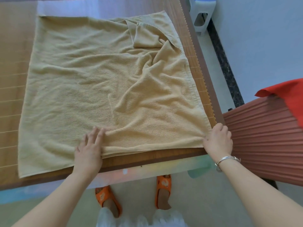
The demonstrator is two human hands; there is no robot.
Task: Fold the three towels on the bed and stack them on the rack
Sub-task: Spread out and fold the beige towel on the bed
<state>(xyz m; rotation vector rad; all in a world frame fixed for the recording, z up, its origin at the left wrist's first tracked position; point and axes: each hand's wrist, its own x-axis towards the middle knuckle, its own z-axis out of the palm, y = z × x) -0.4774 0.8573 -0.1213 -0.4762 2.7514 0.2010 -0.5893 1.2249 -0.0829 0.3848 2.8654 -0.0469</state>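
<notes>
Your beige towel [101,79] lies spread over the bed [147,158], on a woven bamboo mat [11,76], and covers most of the near right part of it. The pile is terry, pale tan, with a flat woven band running down its right edge. It is doubled: at the near edge you can see two layers, the upper one stopping short of the lower, whose near left corner reaches almost to the wooden bed edge. The cloth is creased all over, with long ridges running from the middle toward the far right. At the far right a corner is turned back on itself into a small flap. A second pale cloth [62,9] shows past the far edge; too washed out to tell more. Your left hand [89,149] rests flat on the near edge, fingers straight and slightly apart, gripping nothing. Your right hand [218,140] is at the near right corner, fingers curled and pinching the cloth, which bunches under it. A metal bangle [227,159] sits on that wrist. No label, tag or writing readable on the towel. Orange slippers [163,189] on your feet carry a pale mark, unreadable.
</notes>
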